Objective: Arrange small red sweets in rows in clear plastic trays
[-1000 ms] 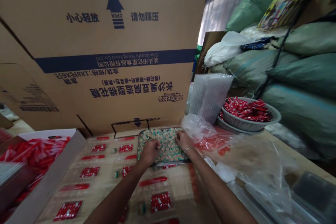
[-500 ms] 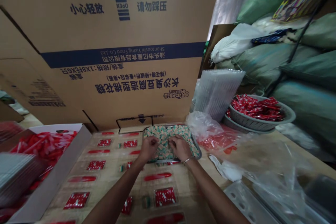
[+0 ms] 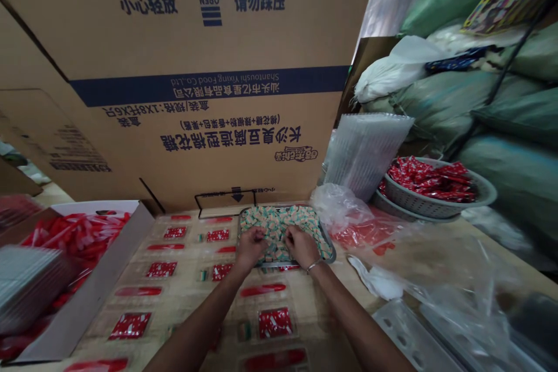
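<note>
A metal tray [image 3: 330, 253] full of small tan-and-green pieces [image 3: 272, 222] lies against the big carton. Over the left part of the pieces is my left hand [image 3: 251, 246], its fingertips pinched together. My right hand [image 3: 301, 246], a thin bracelet at its wrist, is pinched over the right part. Whatever sits between the fingertips of either hand is too small to make out. In front and to the left, clear plastic trays lie in rows, holding red sachets [image 3: 274, 322] and red plastic pieces [image 3: 263, 289]; some also hold a small green-and-tan piece [image 3: 244, 331].
A large printed carton [image 3: 235, 58] stands behind. At left is a white box [image 3: 89, 302] of red plastic pieces with stacked clear trays [image 3: 32, 285]. Rightward are a grey basket [image 3: 418, 200] of red sachets, upright clear trays [image 3: 366, 151], plastic bags [image 3: 340, 207] and big sacks [image 3: 514, 168].
Both hands stay pinched over the tray, with only slight finger movement. The whole view has shifted a little.
</note>
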`<control>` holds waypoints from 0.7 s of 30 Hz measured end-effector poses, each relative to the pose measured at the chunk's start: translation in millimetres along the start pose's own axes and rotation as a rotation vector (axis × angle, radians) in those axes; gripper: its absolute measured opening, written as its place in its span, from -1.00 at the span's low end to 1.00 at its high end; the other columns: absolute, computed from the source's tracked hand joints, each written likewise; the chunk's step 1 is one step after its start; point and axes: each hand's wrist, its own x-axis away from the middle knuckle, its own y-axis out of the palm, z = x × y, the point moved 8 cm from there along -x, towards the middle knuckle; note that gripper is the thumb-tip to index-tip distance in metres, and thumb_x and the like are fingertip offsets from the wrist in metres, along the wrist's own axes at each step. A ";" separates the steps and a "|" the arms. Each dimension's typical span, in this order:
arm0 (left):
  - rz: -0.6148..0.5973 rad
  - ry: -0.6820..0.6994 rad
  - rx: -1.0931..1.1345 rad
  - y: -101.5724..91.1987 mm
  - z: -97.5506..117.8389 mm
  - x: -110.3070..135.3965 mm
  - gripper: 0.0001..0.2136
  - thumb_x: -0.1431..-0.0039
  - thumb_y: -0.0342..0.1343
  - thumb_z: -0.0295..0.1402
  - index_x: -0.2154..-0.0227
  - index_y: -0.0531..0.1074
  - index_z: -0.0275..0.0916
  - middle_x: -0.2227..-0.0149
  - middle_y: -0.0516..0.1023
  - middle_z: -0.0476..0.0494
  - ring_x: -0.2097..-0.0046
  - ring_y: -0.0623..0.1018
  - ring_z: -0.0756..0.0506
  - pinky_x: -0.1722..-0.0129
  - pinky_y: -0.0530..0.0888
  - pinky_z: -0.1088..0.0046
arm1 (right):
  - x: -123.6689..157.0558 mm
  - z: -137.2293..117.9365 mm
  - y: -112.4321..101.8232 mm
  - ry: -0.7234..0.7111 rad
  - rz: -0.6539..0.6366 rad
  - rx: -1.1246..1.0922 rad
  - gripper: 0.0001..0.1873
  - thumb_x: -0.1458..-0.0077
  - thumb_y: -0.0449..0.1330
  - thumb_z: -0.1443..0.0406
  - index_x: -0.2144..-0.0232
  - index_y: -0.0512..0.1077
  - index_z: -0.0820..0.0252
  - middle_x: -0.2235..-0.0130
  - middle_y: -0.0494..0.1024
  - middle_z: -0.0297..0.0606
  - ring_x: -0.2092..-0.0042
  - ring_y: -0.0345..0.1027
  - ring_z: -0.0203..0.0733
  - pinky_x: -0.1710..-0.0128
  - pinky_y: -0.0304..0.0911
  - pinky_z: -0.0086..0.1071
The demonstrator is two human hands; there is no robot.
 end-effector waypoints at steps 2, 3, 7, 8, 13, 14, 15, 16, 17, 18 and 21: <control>0.008 0.007 -0.011 -1.7 0.8 0.1 -0.81 0.35 0.15 -0.56 0.53 0.46 -0.28 0.61 0.41 0.08 0.49 0.42 0.03 0.46 0.38 0.56 | 0.5 -4.2 -5.4 -0.020 0.009 0.014 -0.85 0.04 0.07 0.48 0.42 0.39 0.20 0.33 0.41 -0.24 0.28 0.29 -0.20 0.28 0.13 -0.43; 0.016 0.008 -0.018 -4.7 1.1 0.0 -0.82 0.35 0.15 -0.56 0.54 0.46 -0.28 0.60 0.42 0.07 0.49 0.42 0.03 0.45 0.38 0.55 | 0.4 -7.8 -6.7 -0.033 0.011 0.012 -0.85 0.03 0.07 0.47 0.41 0.40 0.20 0.30 0.40 -0.22 0.23 0.28 -0.19 0.24 0.13 -0.42; 0.052 -0.007 -0.043 -22.3 2.2 1.4 -0.79 0.34 0.16 -0.51 0.48 0.49 -0.28 0.55 0.48 0.03 0.45 0.45 0.00 0.44 0.38 0.52 | -1.8 -28.4 5.5 -0.090 -0.024 -0.054 -0.84 -0.05 0.06 0.44 0.37 0.42 0.16 0.30 0.39 -0.27 0.23 0.29 -0.24 0.22 0.14 -0.45; 0.050 -0.013 -0.048 -25.4 2.5 2.6 -0.79 0.34 0.17 -0.50 0.49 0.49 -0.29 0.56 0.48 0.02 0.46 0.45 -0.01 0.45 0.38 0.52 | -2.6 -33.4 12.0 -0.100 -0.039 -0.077 -0.85 -0.03 0.08 0.44 0.38 0.42 0.15 0.32 0.39 -0.29 0.26 0.30 -0.25 0.25 0.15 -0.46; 0.000 -0.047 -0.043 -29.1 2.7 9.3 -0.90 0.33 0.15 -0.49 0.61 0.46 -0.28 0.66 0.44 0.04 0.53 0.44 -0.01 0.52 0.36 0.53 | -5.5 -37.2 33.2 -0.089 -0.042 -0.207 -0.85 0.12 0.12 0.51 0.50 0.38 0.19 0.39 0.39 -0.32 0.33 0.28 -0.26 0.30 0.15 -0.46; -0.002 -0.051 -0.037 -29.2 2.1 9.8 -0.92 0.33 0.14 -0.49 0.62 0.45 -0.28 0.67 0.43 0.04 0.54 0.43 0.00 0.54 0.35 0.54 | -5.8 -33.1 33.7 -0.077 -0.031 -0.239 -0.86 0.11 0.11 0.50 0.51 0.37 0.19 0.41 0.38 -0.33 0.35 0.28 -0.27 0.32 0.15 -0.46; 0.000 -0.055 -0.030 -29.2 1.3 10.0 -0.93 0.33 0.14 -0.50 0.64 0.44 -0.28 0.67 0.43 0.05 0.56 0.43 0.00 0.55 0.34 0.55 | -5.9 -28.0 33.2 -0.059 -0.020 -0.274 -0.87 0.10 0.10 0.49 0.51 0.36 0.19 0.44 0.38 -0.34 0.37 0.27 -0.28 0.34 0.16 -0.47; 0.002 -0.059 -0.021 -28.9 0.3 9.8 -0.93 0.34 0.14 -0.51 0.65 0.44 -0.28 0.67 0.43 0.05 0.56 0.43 0.01 0.55 0.34 0.55 | -5.9 -22.6 32.4 -0.041 -0.011 -0.312 -0.89 0.07 0.08 0.46 0.51 0.34 0.19 0.48 0.37 -0.36 0.40 0.27 -0.29 0.36 0.16 -0.47; 0.004 -0.064 -0.012 -28.2 -0.8 9.6 -0.92 0.34 0.14 -0.52 0.65 0.44 -0.28 0.67 0.44 0.05 0.56 0.43 0.02 0.55 0.34 0.56 | -5.8 -17.6 31.6 -0.022 -0.006 -0.350 -0.91 0.04 0.07 0.43 0.52 0.33 0.19 0.51 0.36 -0.37 0.43 0.26 -0.30 0.39 0.17 -0.48; 0.003 -0.070 0.000 -26.9 -1.8 9.4 -0.92 0.35 0.15 -0.53 0.65 0.44 -0.28 0.67 0.45 0.05 0.56 0.43 0.02 0.55 0.34 0.56 | -5.4 -13.8 31.0 -0.008 -0.006 -0.390 -0.91 0.02 0.06 0.40 0.52 0.32 0.20 0.53 0.36 -0.39 0.46 0.26 -0.30 0.42 0.18 -0.48; -0.020 -0.090 0.045 -19.7 -2.5 10.9 -0.91 0.36 0.18 -0.52 0.64 0.45 -0.28 0.65 0.47 0.04 0.55 0.44 0.01 0.54 0.36 0.55 | -2.9 -12.5 33.0 0.007 -0.035 -0.496 -0.91 0.03 0.09 0.32 0.54 0.32 0.20 0.55 0.38 -0.40 0.49 0.27 -0.32 0.47 0.20 -0.50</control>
